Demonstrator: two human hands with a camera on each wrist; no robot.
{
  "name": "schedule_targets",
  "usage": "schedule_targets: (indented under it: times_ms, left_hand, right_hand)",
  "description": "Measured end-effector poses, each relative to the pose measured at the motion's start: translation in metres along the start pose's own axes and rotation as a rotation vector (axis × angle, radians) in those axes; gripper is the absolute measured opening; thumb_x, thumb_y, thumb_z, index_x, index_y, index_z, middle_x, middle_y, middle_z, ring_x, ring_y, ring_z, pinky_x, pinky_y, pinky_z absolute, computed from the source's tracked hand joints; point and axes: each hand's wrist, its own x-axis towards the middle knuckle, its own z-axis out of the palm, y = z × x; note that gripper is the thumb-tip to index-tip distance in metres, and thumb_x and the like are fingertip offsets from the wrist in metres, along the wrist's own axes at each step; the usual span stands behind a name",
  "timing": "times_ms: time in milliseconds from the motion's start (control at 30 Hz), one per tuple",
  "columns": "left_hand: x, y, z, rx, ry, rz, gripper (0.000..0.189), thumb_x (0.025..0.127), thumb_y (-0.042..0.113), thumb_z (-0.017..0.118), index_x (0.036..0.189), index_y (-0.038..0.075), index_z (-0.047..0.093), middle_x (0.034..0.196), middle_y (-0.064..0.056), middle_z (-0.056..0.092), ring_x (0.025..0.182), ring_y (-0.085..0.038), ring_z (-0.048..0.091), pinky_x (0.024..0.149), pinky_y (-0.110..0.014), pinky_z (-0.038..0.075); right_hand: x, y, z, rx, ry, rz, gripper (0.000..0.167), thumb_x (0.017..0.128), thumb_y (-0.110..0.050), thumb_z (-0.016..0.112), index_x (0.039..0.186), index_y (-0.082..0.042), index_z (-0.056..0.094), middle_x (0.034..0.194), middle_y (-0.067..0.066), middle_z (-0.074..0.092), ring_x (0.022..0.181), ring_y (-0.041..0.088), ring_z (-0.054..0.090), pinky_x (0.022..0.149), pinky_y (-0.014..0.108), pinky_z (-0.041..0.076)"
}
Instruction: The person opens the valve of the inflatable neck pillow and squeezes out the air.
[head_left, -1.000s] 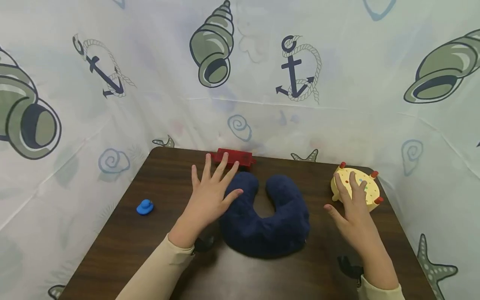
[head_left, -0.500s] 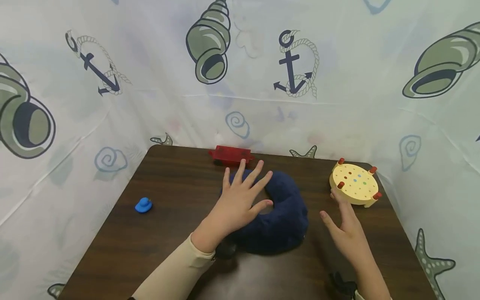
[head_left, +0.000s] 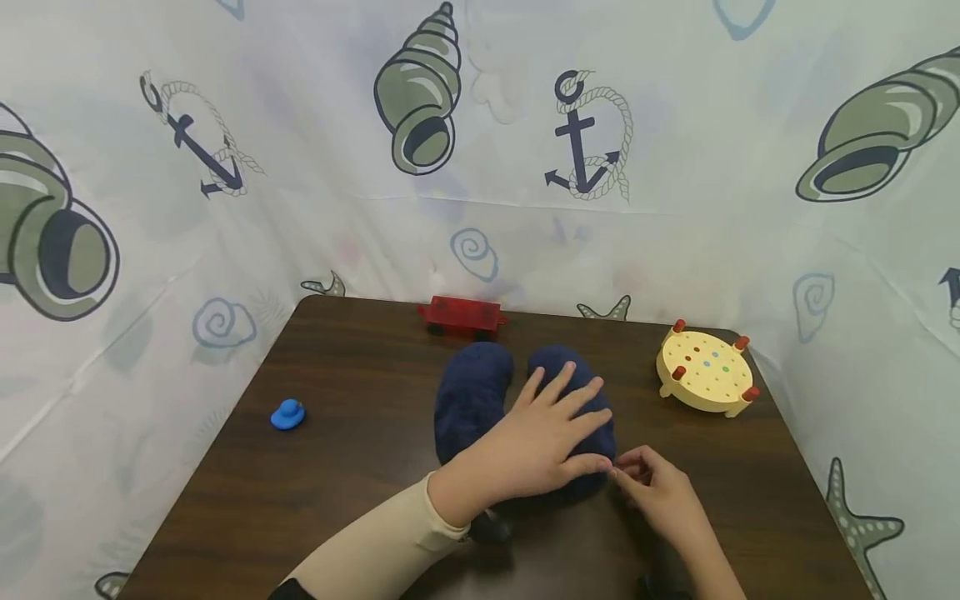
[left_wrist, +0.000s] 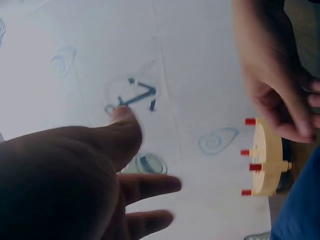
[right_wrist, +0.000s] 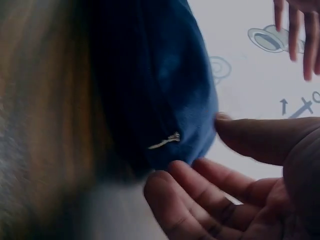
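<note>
A navy U-shaped neck pillow [head_left: 468, 400] lies on the table with its two ends toward the back. My left hand [head_left: 534, 440] is over its right arm with fingers spread; the left wrist view suggests it is raised above the fabric. At the pillow's right edge is my right hand [head_left: 663, 493], fingers bent loosely. The right wrist view shows a small zipper pull [right_wrist: 166, 141] on the blue fabric, close to my right fingertips [right_wrist: 159, 181]. Thumb and fingers are apart there, and the pull is not between them. Whether they touch the fabric is unclear.
Behind the pillow stands a red toy wagon [head_left: 462, 317]. A yellow round toy with red-tipped pegs [head_left: 707, 371] sits at the back right. A small blue hat-shaped toy [head_left: 288, 414] lies left on the brown table [head_left: 322, 492]. A printed curtain [head_left: 675, 150] hangs behind.
My left hand has moved right across the pillow, from its left arm to its right. My right hand has drawn back from the yellow toy to the pillow's right edge, its fingers bending.
</note>
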Motion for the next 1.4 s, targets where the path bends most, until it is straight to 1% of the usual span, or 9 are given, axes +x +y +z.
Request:
schedule_targets:
  times_ms: [167,433,633,767,900,1000,1133,1300,1400]
  left_hand:
    - [0.014,0.008,0.006,-0.023,-0.188,0.07,0.062,0.107,0.072,0.043,0.162,0.044,0.05,0.183,0.01,0.018,0.173,-0.034,0.004,0.135,-0.067,0.013]
    - [0.032,0.01,0.053,0.035,-0.319,-0.135,0.051,0.103,0.072,0.054,0.151,0.057,0.058,0.182,0.019,0.017,0.172,-0.036,0.013,0.128,-0.076,0.025]
    - [0.044,0.022,0.076,0.104,-0.393,-0.167,0.046,0.106,0.068,0.055,0.151,0.06,0.055,0.183,0.018,0.015,0.171,-0.035,0.017,0.119,-0.072,0.042]
    - [0.051,0.03,0.077,0.117,-0.413,-0.196,0.043,0.11,0.059,0.054,0.153,0.062,0.05,0.182,0.018,0.017,0.168,-0.03,0.024,0.115,-0.063,0.051]
    - [0.058,0.029,0.067,0.128,-0.443,-0.179,0.048,0.115,0.049,0.048,0.161,0.059,0.041,0.183,0.013,0.013,0.166,-0.029,0.028,0.122,-0.046,0.047]
    - [0.062,0.026,0.06,0.121,-0.475,-0.165,0.05,0.115,0.047,0.048,0.163,0.056,0.038,0.183,0.011,0.013,0.165,-0.028,0.03,0.125,-0.039,0.044]
    - [0.065,0.025,0.059,0.119,-0.455,-0.18,0.051,0.112,0.05,0.054,0.161,0.059,0.041,0.181,0.016,0.017,0.163,-0.026,0.031,0.119,-0.041,0.05]
    - [0.07,0.02,0.069,0.15,-0.385,-0.163,0.052,0.111,0.057,0.051,0.158,0.069,0.031,0.182,0.027,-0.002,0.172,-0.02,0.005,0.128,-0.056,0.038]
    - [0.07,0.01,0.075,0.141,-0.348,-0.136,0.052,0.113,0.056,0.049,0.158,0.07,0.028,0.179,0.031,-0.006,0.171,-0.01,-0.007,0.134,-0.054,0.03]
  right_hand:
    - [0.001,0.003,0.005,-0.012,-0.052,0.025,0.023,0.103,-0.016,0.076,0.121,-0.002,0.073,0.103,0.006,0.077,0.082,0.018,0.074,0.072,0.037,0.065]
    - [0.002,0.006,0.016,-0.112,-0.038,0.001,0.006,0.101,-0.018,0.078,0.102,-0.012,0.077,0.092,-0.001,0.075,0.076,0.016,0.066,0.066,0.034,0.055]
    - [-0.002,0.01,0.02,-0.136,-0.033,-0.012,0.007,0.101,-0.017,0.076,0.101,-0.01,0.075,0.09,-0.001,0.073,0.07,0.016,0.062,0.063,0.03,0.05]
    - [-0.001,0.013,0.016,-0.16,0.02,-0.008,0.011,0.102,-0.019,0.073,0.107,-0.009,0.075,0.096,0.001,0.075,0.076,0.015,0.062,0.065,0.03,0.05]
    - [0.004,0.013,0.009,-0.171,0.113,-0.005,0.016,0.105,-0.023,0.072,0.111,-0.009,0.075,0.101,0.005,0.076,0.079,0.015,0.064,0.067,0.031,0.049]
    - [0.007,0.015,0.006,-0.055,0.113,0.031,0.018,0.107,-0.022,0.072,0.115,-0.007,0.073,0.105,0.009,0.077,0.08,0.015,0.072,0.063,0.032,0.057]
    - [0.01,0.018,0.006,0.139,0.081,0.082,0.022,0.109,-0.019,0.068,0.123,-0.001,0.069,0.115,0.015,0.076,0.092,0.019,0.076,0.066,0.037,0.067]
    - [0.013,0.023,0.005,0.232,0.119,0.123,0.03,0.111,-0.021,0.065,0.133,0.0,0.066,0.122,0.016,0.074,0.101,0.02,0.071,0.072,0.037,0.068]
    - [0.016,0.023,0.006,0.271,0.114,0.13,0.035,0.111,-0.025,0.065,0.136,0.0,0.064,0.115,0.013,0.076,0.095,0.018,0.073,0.068,0.038,0.066]
